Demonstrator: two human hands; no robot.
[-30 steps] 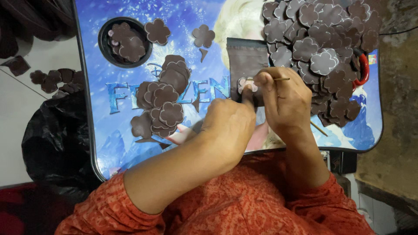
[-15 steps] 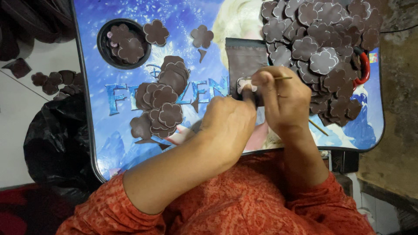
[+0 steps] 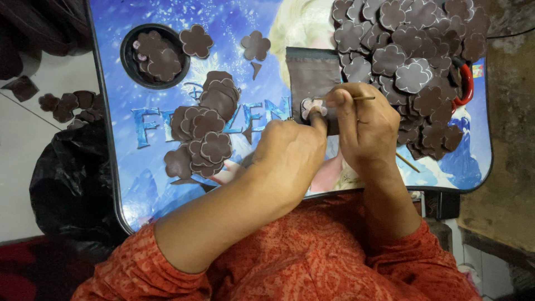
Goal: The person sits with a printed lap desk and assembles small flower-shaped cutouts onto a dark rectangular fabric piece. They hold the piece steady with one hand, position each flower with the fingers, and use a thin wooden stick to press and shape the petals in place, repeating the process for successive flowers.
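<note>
**Flower piece held down while a thin stick works its edge**

The step in hand looks like detailing or gluing 1 small flower-shaped cutout (image 3: 310, 107), which lies on a dark rectangular cloth piece (image 3: 312, 75) near the middle of the blue printed lap table (image 3: 139, 178). The left hand (image 3: 290, 153) comes in from the near left, forearm angled up across the table edge, knuckles up and fingers curled; its fingertip (image 3: 319, 118) presses down on the near right edge of the cutout. The right hand (image 3: 368, 131) sits just to the right, wrist bent, fingers bunched together and pinching a thin wooden stick (image 3: 356, 98) between thumb and forefinger. The stick lies almost level, its left end at the cutout; whether the tip touches it cannot be told.

As a judgement, the next move calls for a steady pin from the left fingertip and a light, small stroke from the stick, since the piece is small and thin and could slide on the cloth.

To the far right a large heap of brown flower cutouts (image 3: 412, 50) covers the table, with a red ring-shaped handle (image 3: 467, 83) showing at its right side. A smaller stack of finished-looking flowers (image 3: 203, 131) lies to the left, and a round black recess (image 3: 153, 56) at the far left holds a few more. 2 loose flowers (image 3: 196, 40) lie beside it.
</note>
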